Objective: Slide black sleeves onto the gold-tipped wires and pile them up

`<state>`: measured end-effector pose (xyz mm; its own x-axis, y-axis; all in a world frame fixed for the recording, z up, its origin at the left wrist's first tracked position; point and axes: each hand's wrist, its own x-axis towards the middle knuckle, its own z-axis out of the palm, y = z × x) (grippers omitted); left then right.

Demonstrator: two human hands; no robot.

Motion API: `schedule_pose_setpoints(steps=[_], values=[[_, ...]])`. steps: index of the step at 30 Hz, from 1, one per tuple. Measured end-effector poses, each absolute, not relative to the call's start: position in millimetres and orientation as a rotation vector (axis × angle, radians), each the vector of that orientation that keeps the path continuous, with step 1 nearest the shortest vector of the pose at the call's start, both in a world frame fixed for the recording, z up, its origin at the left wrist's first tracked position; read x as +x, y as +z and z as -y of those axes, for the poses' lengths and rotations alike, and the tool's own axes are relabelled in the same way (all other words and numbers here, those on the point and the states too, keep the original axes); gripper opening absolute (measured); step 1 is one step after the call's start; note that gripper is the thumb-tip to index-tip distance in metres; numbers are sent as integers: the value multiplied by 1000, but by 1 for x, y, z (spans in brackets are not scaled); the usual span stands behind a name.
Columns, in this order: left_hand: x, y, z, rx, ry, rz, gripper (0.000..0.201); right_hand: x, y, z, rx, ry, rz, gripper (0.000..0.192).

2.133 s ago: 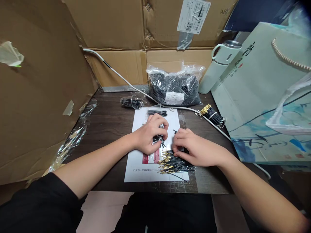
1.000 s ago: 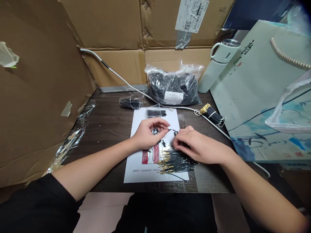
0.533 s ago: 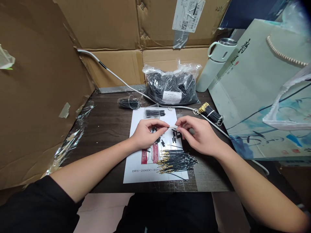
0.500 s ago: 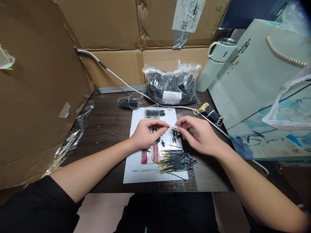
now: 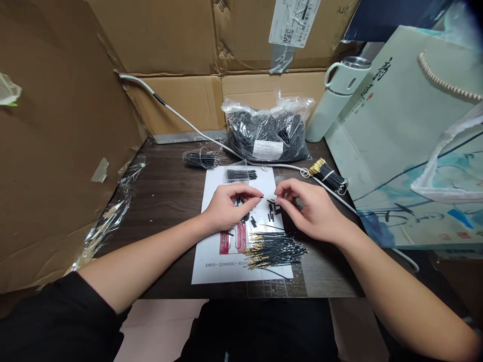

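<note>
My left hand (image 5: pixel 231 207) pinches a small black tube (image 5: pixel 261 197) between thumb and forefinger. Opposite it, my right hand (image 5: pixel 312 207) is closed in a pinch on a thin wire with a gold-coloured end (image 5: pixel 269 198) that points at the black tube. Whether the two pieces touch is too small to tell. Short black tubes (image 5: pixel 270 217) lie scattered under and between my hands. Nearer to me rests a loose pile of black wires (image 5: pixel 275 250) with gold-coloured ends facing left. A printed white sheet (image 5: pixel 206 274) lies beneath them.
A clear box of black wires (image 5: pixel 241 174) and a bundle (image 5: pixel 202 160) stand behind my hands. A clear bag of black pieces (image 5: pixel 267 133) sits at the back, a tied gold-tipped bundle (image 5: pixel 328 174) right. A white cable (image 5: pixel 188 124), bottle (image 5: pixel 335 100) and paper bag (image 5: pixel 407 125) stand around.
Both hands keep their pinches almost in place. My right fingertips have shifted very slightly to the right, and the whole view has moved a little.
</note>
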<state>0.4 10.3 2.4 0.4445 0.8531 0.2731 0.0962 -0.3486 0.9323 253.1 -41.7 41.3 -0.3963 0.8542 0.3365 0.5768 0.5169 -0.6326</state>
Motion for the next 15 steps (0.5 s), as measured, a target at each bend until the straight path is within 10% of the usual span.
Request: schedule_pose_setpoints(steps=[15], values=[[0,4,-9,1871,1006,-807,11,254,41,40,-1126,502,2164,7]])
